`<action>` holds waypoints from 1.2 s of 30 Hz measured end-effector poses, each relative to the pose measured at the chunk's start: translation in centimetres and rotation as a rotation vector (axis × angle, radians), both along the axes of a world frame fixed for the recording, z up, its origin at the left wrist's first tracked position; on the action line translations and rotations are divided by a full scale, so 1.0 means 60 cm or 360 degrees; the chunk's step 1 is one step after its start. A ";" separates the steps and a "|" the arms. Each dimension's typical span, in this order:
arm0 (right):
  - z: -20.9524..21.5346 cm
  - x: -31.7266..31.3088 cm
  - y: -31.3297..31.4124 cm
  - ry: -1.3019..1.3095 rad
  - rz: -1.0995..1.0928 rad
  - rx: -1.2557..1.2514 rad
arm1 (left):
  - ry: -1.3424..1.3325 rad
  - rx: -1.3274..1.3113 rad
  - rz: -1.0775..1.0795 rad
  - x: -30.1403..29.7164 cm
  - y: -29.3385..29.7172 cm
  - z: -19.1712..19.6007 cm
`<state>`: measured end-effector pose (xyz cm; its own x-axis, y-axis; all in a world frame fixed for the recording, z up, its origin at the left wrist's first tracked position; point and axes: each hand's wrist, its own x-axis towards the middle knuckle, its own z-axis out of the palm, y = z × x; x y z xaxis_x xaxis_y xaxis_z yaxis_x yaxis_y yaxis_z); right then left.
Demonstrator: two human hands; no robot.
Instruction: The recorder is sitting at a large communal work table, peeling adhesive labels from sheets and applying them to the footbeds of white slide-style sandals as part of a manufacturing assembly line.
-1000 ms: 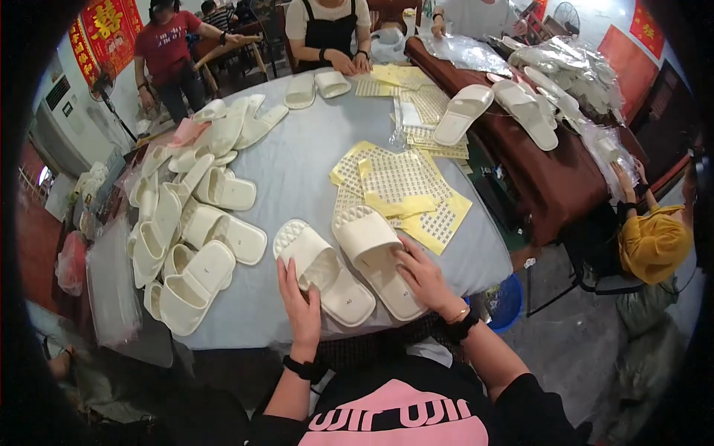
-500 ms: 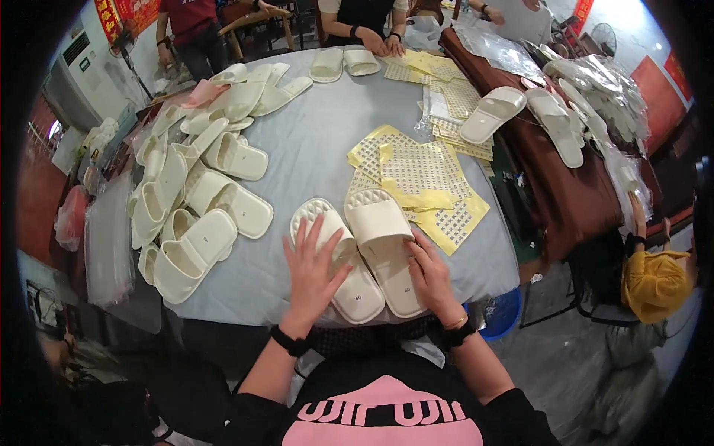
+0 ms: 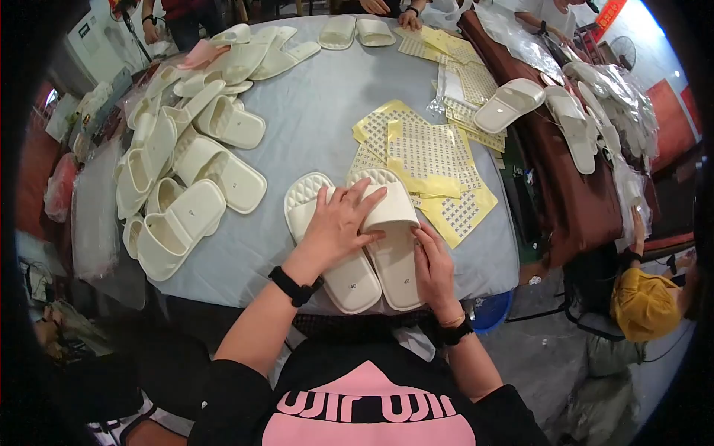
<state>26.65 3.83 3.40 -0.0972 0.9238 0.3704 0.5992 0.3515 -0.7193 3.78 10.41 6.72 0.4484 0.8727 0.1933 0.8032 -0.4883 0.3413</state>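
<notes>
Two cream slippers lie side by side at the table's near edge, toes pointing away from me: a left slipper (image 3: 349, 286) and a right slipper (image 3: 399, 271). My left hand (image 3: 338, 223) rests across their straps with its fingers spread, fingertips on the right slipper's strap. It hides much of the left slipper's strap. Against the right slipper's outer side my right hand (image 3: 435, 264) is closed, its fingertips at the strap's lower corner. Just beyond the slippers lie overlapping yellow-edged sticker sheets (image 3: 431, 156) with rows of small dark marks.
A heap of cream slippers (image 3: 234, 182) covers the table's left side. Another pair (image 3: 338, 33) stands at the far edge. More sheets (image 3: 476, 85) lie far right. Slippers (image 3: 571, 134) and clear plastic bags (image 3: 617, 97) sit on a brown cloth (image 3: 584, 208). Other people are around the table.
My left hand has moved right, from the left slipper's strap across to the right slipper's strap. My right hand stays at the right slipper's outer side. The whole view has shifted slightly.
</notes>
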 end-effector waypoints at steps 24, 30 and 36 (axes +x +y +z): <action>0.049 -0.105 -0.065 -0.0608 0.0537 0.0263 | -0.0014 0.0081 0.0072 0.004 -0.005 -0.020; 0.057 -0.104 -0.060 -0.0561 0.0563 0.0195 | -0.0065 0.0001 0.0051 0.005 -0.004 -0.017; 0.058 -0.111 -0.058 -0.0713 0.0580 0.0164 | -0.0024 -0.0010 0.0074 0.007 -0.004 -0.017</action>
<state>20.00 0.33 6.88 -0.5695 0.7627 0.3065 0.6643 0.6466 -0.3750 4.21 10.15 5.67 0.4043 0.8938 0.1942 0.8197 -0.4483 0.3566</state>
